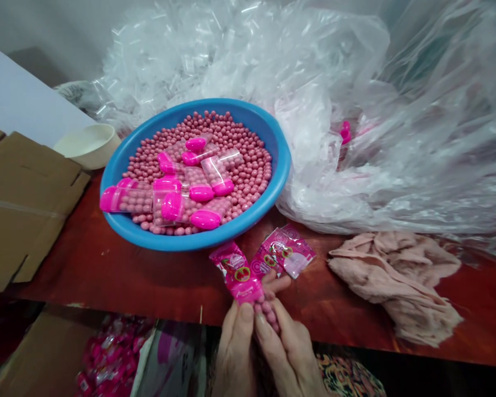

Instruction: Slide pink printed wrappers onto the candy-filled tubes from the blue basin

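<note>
Pinching at the frame's lower centre, your left fingers (245, 318) and right fingers (265, 330) clamp the ball-filled container (268, 312); likely light, its printed wrapper (235, 271) thin and slippery, so grip the stiffer sides.

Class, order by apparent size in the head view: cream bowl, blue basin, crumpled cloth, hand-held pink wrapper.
1. Blue basin
2. Crumpled cloth
3. Cream bowl and hand-held pink wrapper: too alike to rank.

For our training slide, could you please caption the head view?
Left hand and right hand hold a pink wrapper and a container of pink balls near a blue basin.
</note>
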